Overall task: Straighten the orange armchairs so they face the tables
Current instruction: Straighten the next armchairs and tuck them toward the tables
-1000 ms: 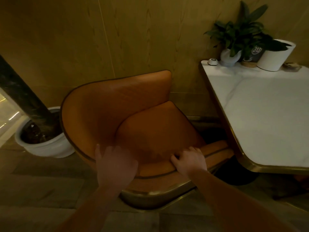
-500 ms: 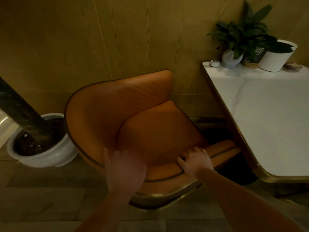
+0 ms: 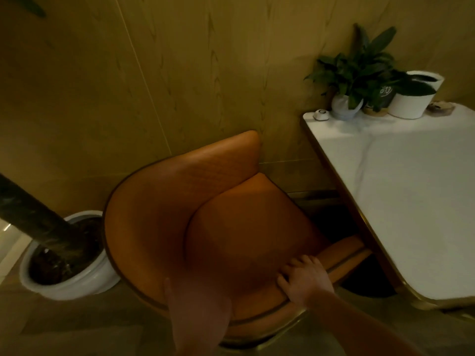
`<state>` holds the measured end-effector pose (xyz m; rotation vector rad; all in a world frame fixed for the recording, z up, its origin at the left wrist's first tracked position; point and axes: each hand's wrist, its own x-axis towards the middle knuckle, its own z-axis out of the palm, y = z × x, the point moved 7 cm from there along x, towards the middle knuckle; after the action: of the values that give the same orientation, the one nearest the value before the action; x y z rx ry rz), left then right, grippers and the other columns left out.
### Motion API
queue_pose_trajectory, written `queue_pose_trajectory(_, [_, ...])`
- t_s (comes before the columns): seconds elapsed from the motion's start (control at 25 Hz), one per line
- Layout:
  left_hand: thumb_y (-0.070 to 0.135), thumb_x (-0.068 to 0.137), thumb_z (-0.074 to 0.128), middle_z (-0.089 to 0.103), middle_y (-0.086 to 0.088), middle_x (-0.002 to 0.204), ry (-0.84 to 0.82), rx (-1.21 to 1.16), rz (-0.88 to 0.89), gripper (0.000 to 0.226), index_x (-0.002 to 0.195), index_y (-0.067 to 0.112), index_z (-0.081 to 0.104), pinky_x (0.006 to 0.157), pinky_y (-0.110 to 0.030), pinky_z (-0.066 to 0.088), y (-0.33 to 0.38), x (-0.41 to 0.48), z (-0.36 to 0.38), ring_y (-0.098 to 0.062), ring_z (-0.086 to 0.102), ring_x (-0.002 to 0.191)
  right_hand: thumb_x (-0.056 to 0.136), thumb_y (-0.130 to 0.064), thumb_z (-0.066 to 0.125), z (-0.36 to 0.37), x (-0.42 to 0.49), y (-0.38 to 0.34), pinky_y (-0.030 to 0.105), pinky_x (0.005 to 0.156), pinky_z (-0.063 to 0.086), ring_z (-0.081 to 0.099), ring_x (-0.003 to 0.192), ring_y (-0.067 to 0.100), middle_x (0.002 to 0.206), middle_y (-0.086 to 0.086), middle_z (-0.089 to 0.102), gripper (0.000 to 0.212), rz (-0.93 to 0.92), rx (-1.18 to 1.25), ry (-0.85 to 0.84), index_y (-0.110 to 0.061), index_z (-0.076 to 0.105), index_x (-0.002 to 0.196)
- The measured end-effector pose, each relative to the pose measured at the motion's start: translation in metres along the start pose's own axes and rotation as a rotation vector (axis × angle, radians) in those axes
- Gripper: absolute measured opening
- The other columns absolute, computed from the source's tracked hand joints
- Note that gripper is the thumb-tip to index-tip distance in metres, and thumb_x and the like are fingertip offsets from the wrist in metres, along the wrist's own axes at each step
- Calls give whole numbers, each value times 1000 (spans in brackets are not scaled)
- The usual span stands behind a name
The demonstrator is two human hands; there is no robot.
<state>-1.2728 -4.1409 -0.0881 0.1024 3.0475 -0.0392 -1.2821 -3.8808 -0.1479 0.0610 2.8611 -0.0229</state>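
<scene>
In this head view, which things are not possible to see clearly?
- Left hand: motion-blurred, so its grip on the orange leather armchair is unclear.
- Armchair base: hidden under the seat.
- White marble table: cut by the right edge; its leg is in dark shadow.
- Small dark sign among the potted plants: writing too small.
- Dark trunk in the white floor pot: top cut off at left.

Dim warm light; wood-panelled wall (image 3: 205, 73) behind, grey plank floor (image 3: 77, 330), big white planter (image 3: 64, 286) with dark trunk at left, leafy potted plants (image 3: 359, 70) on the far right.
</scene>
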Motion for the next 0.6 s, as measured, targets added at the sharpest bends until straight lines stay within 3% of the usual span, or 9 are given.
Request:
queue_pose_trajectory(0.12, [59,86,24,57,12,107,-203,58,-14,45,101,36,60,116,-66,-1,-1,-1,0,-14,49,116,97,-60,18,-8,-5,-2,43,112,20,41,128,26,136,0,54,61,40,16,-201,-26,54,134])
queue_pose_trajectory(0.28, [55,95,30,57,4,126,-343,18,140,44,117,31,60,118,-55,14,-1,13,-18,-21,45,125,100,-56,34,-45,-14,-16,41,108,36,42,129,26,138,4,53,55,168,250,-183,-19,50,136])
queue_pose_trajectory(0.44, [49,97,33,62,3,123,-266,-37,229,41,118,30,63,114,-48,26,-31,40,-56,-21,50,119,100,-51,41,-80,-20,-52,41,97,46,48,122,26,132,6,57,47,242,420,-110,-19,55,131])
queue_pose_trajectory(0.6, [50,99,34,57,3,134,-214,-31,384,45,134,31,56,117,-51,24,-65,72,-78,-22,46,128,100,-49,44,-106,-22,-96,40,101,44,44,129,25,140,4,53,47,316,584,-6,-20,53,136])
